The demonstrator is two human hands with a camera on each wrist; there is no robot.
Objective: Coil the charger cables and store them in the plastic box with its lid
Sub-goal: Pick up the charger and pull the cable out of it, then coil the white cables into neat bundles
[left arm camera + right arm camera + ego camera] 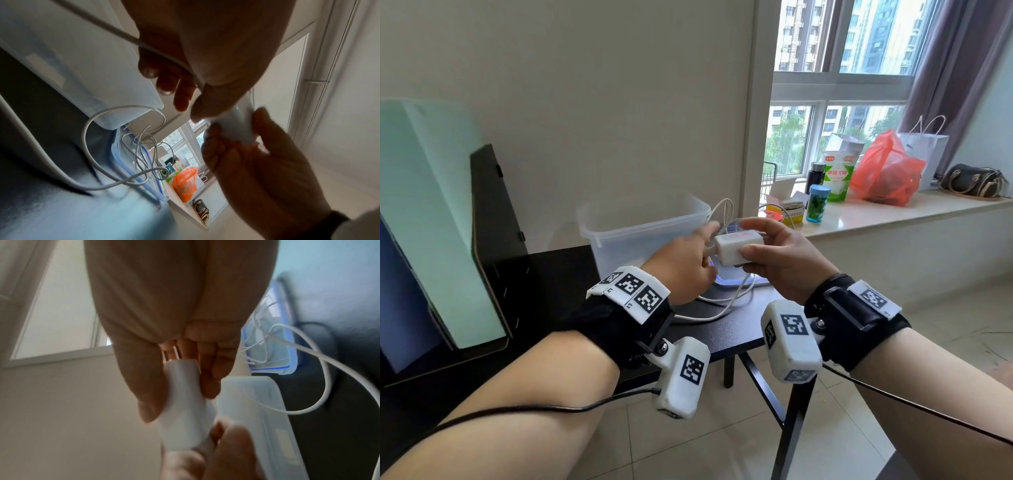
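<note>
At the centre of the head view, the white charger block [738,247] sat between the two hands, raised above the black table [726,329]. The right hand [787,258] gripped it from the right side, thumb curled over the top and fingers curled beneath. The left hand [685,270] met the block's left end, fingers bent around the white cable [717,310] where it left the block; the left wrist view showed that cable [131,38] running across the palm. From there the cable drooped in loose loops to the table below the hands. Just behind the hands, toward upper centre of the frame, stood the clear plastic box [643,226], open. Its blue-edged lid [141,164] lay flat on the table beside the box, with more cable tangled over it. Both forearms reached in from the lower corners, wrists level, each carrying a strapped camera.
</note>
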